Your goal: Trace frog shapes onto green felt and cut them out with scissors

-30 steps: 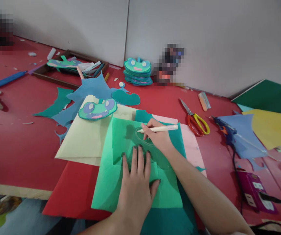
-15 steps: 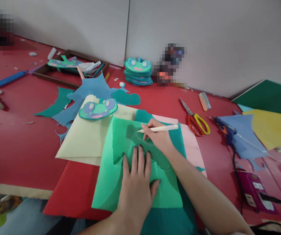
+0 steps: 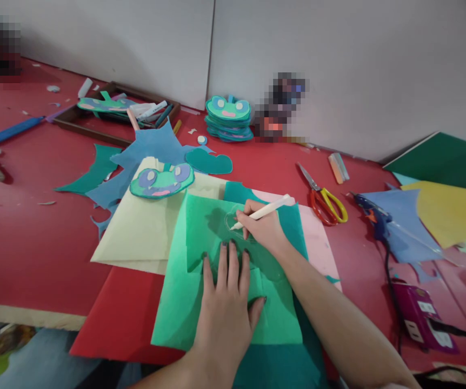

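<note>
So, green sheet (image 3: 174, 316) near front edge of red table (image 3: 34, 259); left hand (image 3: 225, 310) flat on it, fingers slightly parted; right hand (image 3: 263, 227) grips white marker (image 3: 271, 207) over its upper part; scissors (image 3: 315, 187) beyond its right edge, pink sheet (image 3: 319, 240) partly between.

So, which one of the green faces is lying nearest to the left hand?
The single face on the cream sheet; the others lie farther back, stacked by the wall or at the wooden frame.

Softly lit and stretched toward the edges, with diffuse shadows on the green sheet (image 3: 200, 232) near the fingers (image 3: 224, 267) and two pixelated patches (image 3: 281, 108).
</note>
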Demonstrator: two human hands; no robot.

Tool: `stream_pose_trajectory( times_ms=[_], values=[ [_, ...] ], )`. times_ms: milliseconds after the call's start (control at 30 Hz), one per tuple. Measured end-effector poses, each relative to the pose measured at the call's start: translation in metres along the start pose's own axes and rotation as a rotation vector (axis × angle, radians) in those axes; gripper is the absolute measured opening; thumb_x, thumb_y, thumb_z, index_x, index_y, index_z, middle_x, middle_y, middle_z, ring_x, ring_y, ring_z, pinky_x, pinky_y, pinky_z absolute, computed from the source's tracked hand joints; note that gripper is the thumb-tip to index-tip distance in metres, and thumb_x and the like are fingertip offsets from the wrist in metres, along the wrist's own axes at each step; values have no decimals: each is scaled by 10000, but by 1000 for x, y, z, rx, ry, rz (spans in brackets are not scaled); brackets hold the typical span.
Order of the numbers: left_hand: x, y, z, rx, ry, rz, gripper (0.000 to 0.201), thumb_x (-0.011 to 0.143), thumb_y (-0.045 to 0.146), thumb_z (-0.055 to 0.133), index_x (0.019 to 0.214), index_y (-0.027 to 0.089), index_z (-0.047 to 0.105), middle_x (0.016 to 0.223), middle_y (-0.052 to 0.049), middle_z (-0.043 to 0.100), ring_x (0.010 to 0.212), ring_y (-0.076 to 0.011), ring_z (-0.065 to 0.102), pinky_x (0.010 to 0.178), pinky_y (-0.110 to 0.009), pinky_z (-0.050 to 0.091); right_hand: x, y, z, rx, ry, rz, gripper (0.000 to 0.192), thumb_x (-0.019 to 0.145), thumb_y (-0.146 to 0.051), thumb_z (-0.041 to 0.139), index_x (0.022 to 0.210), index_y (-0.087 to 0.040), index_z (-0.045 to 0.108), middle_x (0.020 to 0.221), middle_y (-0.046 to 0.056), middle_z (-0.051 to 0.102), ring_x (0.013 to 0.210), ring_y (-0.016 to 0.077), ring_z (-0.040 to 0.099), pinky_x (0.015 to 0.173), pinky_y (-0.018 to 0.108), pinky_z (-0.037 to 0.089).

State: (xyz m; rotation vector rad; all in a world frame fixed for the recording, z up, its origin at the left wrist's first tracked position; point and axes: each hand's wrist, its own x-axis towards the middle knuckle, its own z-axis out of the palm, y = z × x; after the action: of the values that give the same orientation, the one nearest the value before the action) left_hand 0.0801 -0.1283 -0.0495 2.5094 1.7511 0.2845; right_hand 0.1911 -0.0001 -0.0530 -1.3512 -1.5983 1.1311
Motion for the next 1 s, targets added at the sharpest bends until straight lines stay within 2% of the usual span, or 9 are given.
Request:
stream_pose_trajectory(
  times_ms=[167,267,333,467,667,1000],
  values=[
    [-1,0,0,-4,-1,6,603,900,471,245,1379,116,339,1457,-173,296,1349,-345,215,1043,-611,221,0,0,1,4,13,-7,302,802,-298,546,566,-218,375,369,-76,490,341,92,470,446,224,402],
    [-2,-1,0,-3,3,2,603,901,471,240,1380,118,338,1459,-172,292,1350,-342,214,1046,-608,219,1,-1,0,3,15,6,304,798,-290,547,563,-220,368,344,-85,449,316,91,441,419,224,382],
    [-1,-1,0,-3,3,5,605,902,473,234,1379,117,339,1457,-176,294,1350,-343,215,1045,-609,220,1,-3,-1,2,63,-10,305,811,-295,535,565,-221,373,345,-82,447,328,92,436,430,226,384],
    [-1,-1,0,-12,-8,2,601,903,468,234,1385,121,328,1464,-173,282,1352,-344,207,1046,-610,218,1,-6,-4,-57,141,-89,297,843,-327,522,585,-215,427,437,-49,540,435,101,493,509,226,407],
    [-1,-1,0,-12,-8,-4,601,902,465,238,1386,120,323,1461,-171,288,1354,-340,205,1050,-607,214,0,-2,-2,-93,62,-94,285,846,-335,537,598,-218,458,479,-40,577,448,105,486,493,227,386],
    [-1,-1,0,-12,8,-1,599,898,466,260,1380,119,336,1450,-175,312,1348,-336,225,1055,-602,207,0,-2,-3,-107,20,-91,279,853,-349,525,612,-222,466,503,-34,594,495,123,524,530,241,407]
  ],
)
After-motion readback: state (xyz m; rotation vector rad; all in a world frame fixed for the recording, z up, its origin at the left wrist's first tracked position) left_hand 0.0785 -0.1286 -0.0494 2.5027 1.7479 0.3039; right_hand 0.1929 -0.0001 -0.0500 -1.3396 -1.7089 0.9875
